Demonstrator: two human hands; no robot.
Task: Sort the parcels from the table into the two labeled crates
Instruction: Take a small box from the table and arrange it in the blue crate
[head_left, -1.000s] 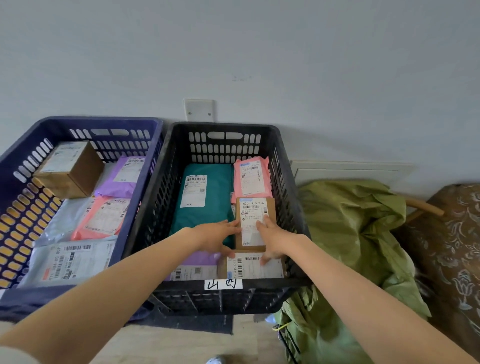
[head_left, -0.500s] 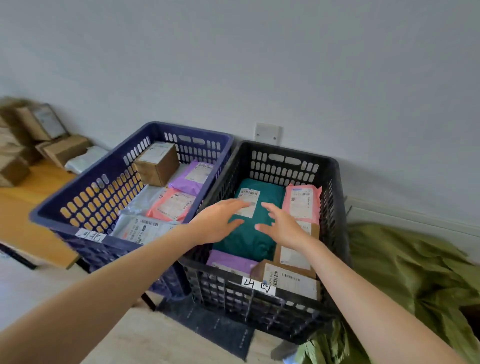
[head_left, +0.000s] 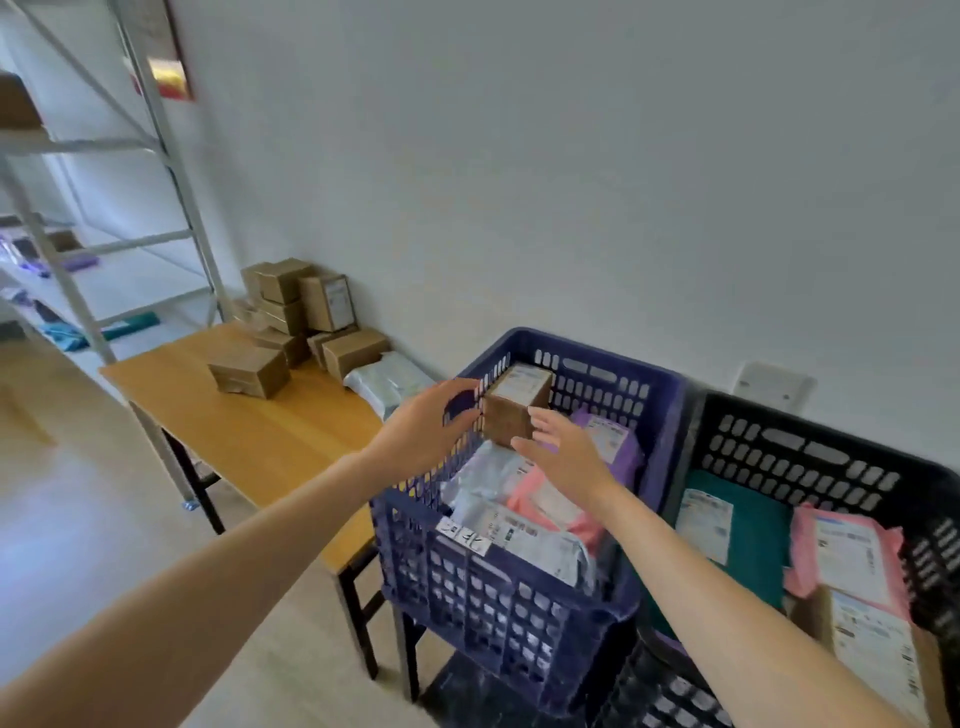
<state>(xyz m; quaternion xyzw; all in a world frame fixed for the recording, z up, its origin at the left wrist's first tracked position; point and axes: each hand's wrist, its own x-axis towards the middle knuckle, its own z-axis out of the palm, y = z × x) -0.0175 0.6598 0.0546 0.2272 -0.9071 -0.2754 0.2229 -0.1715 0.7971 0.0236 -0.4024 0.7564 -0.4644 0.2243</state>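
Left hand (head_left: 421, 431) and right hand (head_left: 566, 457), both open-fingered, flank the brown box (head_left: 511, 410) in the blue crate (head_left: 493, 613).

Left hand (head_left: 422, 432) and right hand (head_left: 567, 460) hover empty above the blue crate (head_left: 493, 613).

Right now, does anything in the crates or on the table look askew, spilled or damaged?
Nothing looks spilled or damaged. The brown cardboard box in the blue plastic crate sits tilted in its far corner, propped on soft mailer bags.
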